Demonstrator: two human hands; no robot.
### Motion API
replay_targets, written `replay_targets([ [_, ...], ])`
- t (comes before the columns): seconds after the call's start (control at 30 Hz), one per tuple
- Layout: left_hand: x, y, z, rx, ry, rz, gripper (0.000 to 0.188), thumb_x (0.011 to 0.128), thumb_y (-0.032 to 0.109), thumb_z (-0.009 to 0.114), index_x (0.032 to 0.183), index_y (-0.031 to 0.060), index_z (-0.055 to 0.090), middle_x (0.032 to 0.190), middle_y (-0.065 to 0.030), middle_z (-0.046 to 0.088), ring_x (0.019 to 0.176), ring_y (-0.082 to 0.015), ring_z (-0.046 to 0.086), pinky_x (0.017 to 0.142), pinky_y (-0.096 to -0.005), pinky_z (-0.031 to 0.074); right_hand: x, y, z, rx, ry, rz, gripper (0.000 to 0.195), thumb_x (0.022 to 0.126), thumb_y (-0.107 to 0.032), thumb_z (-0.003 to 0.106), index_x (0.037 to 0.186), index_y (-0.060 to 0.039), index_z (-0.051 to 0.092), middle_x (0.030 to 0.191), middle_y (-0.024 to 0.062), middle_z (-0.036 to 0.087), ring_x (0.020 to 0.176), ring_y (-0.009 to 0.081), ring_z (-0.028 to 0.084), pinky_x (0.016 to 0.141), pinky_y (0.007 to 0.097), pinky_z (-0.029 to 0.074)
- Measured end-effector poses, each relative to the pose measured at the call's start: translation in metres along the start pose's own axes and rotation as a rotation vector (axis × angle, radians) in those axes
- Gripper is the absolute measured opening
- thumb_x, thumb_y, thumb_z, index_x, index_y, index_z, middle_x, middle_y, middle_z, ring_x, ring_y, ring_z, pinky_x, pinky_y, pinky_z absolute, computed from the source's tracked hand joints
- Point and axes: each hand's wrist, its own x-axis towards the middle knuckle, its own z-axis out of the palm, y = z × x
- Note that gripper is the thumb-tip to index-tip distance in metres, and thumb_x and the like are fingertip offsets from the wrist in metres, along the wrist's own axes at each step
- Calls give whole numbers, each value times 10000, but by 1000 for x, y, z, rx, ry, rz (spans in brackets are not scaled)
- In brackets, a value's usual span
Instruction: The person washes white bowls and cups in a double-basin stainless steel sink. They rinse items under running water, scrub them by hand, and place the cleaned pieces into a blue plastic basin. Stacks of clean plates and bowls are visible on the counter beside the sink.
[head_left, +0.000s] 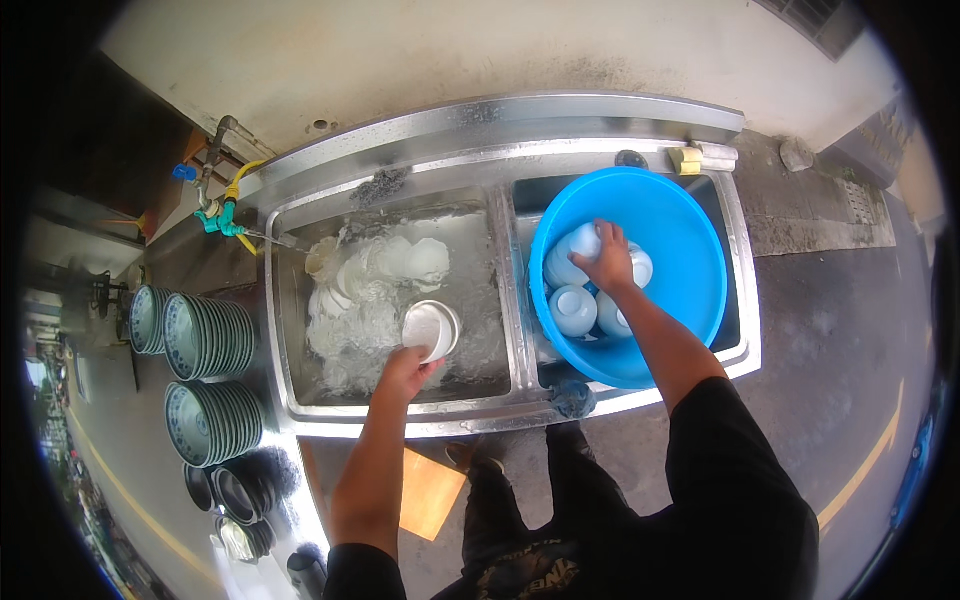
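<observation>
Over the water of the left sink basin, my left hand (409, 367) grips white bowls (429, 330); two rims show, one inside the other. Beneath and beyond them, several white bowls (394, 259) lie under rippling water. Inside the large blue plastic tub (686, 285), my right hand (611, 259) has its fingers around an upturned white bowl (583, 241) at the end of a stack. Whether that bowl is lifted free of the stack, I cannot tell. More upturned bowls (574, 311) sit in the tub near my right hand, partly hidden by my forearm.
The tub stands in the right basin of the steel sink (504, 300). A tap with a green connector (221, 219) pours water at left. Stacked patterned plates (214, 337) and dark bowls (244, 491) stand left. Sponges (686, 160) and a blue mesh scrubber (574, 399) rest on the rim.
</observation>
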Motion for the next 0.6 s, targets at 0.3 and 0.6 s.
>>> replay_targets([
  [0.3,-35,2,0,-56,-116,-50,316,998,53,613,1290,-62,575,1058,-171,700,840,-252,715,579,-217,548,-66,-130,-38,323,179,-461,677,948,-191,734,1523,-32,415,1527,285,450,1437,448,422,1185,500,361],
  [0.6,-42,16,2,14,-324,-79,257,997,114,663,1229,7,638,967,-82,717,770,-169,705,579,-205,524,-128,-211,129,1119,-585,648,616,1038,-387,602,1515,-34,437,1444,222,551,1279,374,603,1016,477,538],
])
